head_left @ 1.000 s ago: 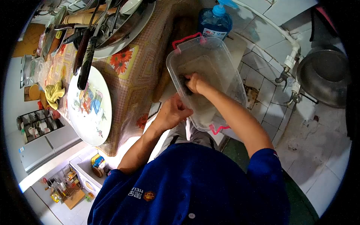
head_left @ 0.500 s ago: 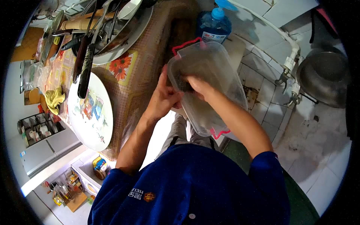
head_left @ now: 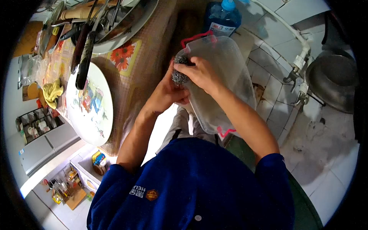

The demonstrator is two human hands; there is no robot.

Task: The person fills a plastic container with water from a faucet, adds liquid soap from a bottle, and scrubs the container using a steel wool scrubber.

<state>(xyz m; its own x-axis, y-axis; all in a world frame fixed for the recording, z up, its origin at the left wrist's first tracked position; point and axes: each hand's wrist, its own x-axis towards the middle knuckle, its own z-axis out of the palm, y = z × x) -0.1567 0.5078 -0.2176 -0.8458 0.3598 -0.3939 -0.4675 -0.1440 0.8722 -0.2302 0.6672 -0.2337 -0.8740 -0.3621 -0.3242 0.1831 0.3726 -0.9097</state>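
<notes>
A clear plastic storage box [head_left: 230, 82] with pink handles is tilted in front of my body. My left hand [head_left: 168, 93] grips its left side, with the thumb near the rim and some fingers hidden behind the wall. In my right hand [head_left: 203, 75] is a grey steel wool scourer [head_left: 180, 72], pinched between thumb and fingers and pressed on the box's left rim. One pink handle [head_left: 196, 37] sticks out at the far end, another pink handle [head_left: 225, 132] at the near end.
A blue soap bottle [head_left: 221, 21] stands just beyond the box. To the left, a large decorated plate [head_left: 94, 126] lies on the patterned tablecloth [head_left: 126, 86], below pans and utensils. Taps [head_left: 301, 97] and a dark pan [head_left: 332, 82] are at right. A yellow cloth [head_left: 53, 93] lies far left.
My right hand has brought the scourer from inside the box up to its left rim, where it now shows plainly. The box has shifted slightly up and right in view.
</notes>
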